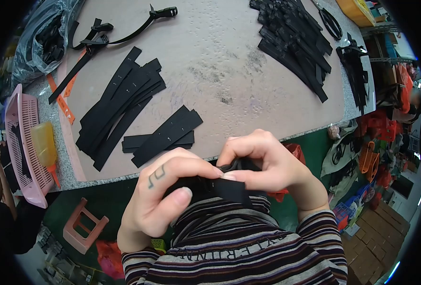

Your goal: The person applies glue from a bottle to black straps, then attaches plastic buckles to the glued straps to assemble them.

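Note:
A short black fabric strap [230,190] is in front of my body, just off the table's near edge. My right hand [267,164] pinches it between thumb and bent fingers, with a dark folded part of it showing under the knuckles. From the other side my left hand [165,185] holds it, the index fingertip pressed on it close to the right thumb. The left thumb stands away from the strap, and the other left fingers are hidden. Beyond my hands, two or more cut black strips [167,135] lie crossed on the table.
A larger pile of black strips [120,104] lies at left, another pile [296,47] at far right. Buckled straps [139,31], a plastic bag [42,47], scissors [331,23], a pink basket [27,147] and a yellow bottle [44,145] are around the table [215,85]. A pink stool [82,228] stands below.

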Tool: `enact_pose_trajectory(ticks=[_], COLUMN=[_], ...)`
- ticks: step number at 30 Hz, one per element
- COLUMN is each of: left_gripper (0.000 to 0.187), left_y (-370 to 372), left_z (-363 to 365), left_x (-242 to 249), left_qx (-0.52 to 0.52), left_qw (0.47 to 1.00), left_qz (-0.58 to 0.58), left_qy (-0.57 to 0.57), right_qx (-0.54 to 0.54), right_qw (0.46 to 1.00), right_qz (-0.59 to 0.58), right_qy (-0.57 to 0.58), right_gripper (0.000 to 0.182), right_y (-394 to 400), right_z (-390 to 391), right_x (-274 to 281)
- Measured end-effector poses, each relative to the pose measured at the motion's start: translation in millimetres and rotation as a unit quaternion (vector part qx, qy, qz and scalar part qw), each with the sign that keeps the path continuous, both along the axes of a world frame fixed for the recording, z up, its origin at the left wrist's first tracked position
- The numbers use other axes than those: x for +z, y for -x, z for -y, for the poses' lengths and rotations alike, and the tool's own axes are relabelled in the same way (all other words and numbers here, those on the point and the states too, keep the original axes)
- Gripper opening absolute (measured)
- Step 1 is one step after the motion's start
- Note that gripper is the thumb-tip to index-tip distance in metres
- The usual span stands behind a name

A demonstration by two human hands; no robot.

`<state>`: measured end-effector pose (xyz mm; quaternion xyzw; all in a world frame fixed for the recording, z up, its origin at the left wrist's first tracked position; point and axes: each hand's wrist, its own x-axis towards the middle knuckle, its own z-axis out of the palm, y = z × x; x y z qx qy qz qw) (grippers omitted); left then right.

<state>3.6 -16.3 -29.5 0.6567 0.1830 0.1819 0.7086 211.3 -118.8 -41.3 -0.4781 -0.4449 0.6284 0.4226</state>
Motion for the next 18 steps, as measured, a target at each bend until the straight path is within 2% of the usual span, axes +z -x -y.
enact_pose_trajectory(ticks=[1,2,3,5,6,8,11,15,16,18], left_gripper=[0.026,0.026,0.025,0.023,0.023,0.018,0.017,0.020,0.019,0.018], left_y=[-0.1,0.3,1.1,-0.4,-0.2,6.8,11.8,13.0,11.8,7.2], left_z=[-1.9,-3.5,-4.4,-1.0,0.1,-1.9,1.2,10.7,9.1,9.2], left_x=[-0.2,-0.5,-0.7,-4.9,-6.3,-2.2,-2.5,-4.4,-3.7,4.7], left_qx=[-0.007,-0.014,-0.022,0.029,0.054,0.057,0.018,0.057,0.061,0.091], left_qw=[0.998,0.994,0.986,0.990,0.988,0.984,0.997,0.998,0.997,0.983], left_qz=[-0.007,-0.015,-0.022,0.019,0.036,0.018,-0.021,-0.006,-0.017,-0.063], left_qy=[-0.055,-0.110,-0.165,-0.140,-0.143,-0.166,-0.066,0.005,-0.047,-0.146], right_qx=[-0.007,-0.054,-0.056,-0.060,-0.056,-0.075,-0.088,-0.054,-0.042,-0.058], right_qw=[0.997,0.987,0.983,0.971,0.971,0.961,0.942,0.907,0.927,0.927], right_qz=[0.071,0.119,0.141,0.188,0.202,0.225,0.272,0.379,0.339,0.334], right_qy=[-0.014,-0.093,-0.106,-0.134,-0.112,-0.144,-0.174,-0.174,-0.156,-0.162], right_gripper=[0.013,0.013,0.013,0.014,0.014,0.015,0.016,0.017,0.017,0.016], right_y=[0.8,6.4,7.6,8.1,8.8,13.3,18.2,13.1,10.4,11.6], right_z=[0.3,-1.3,-0.7,-1.0,-1.6,-1.0,-0.3,0.9,1.8,1.9], right_x=[6.2,6.0,7.2,13.1,20.0,19.1,18.2,21.5,22.2,20.3])
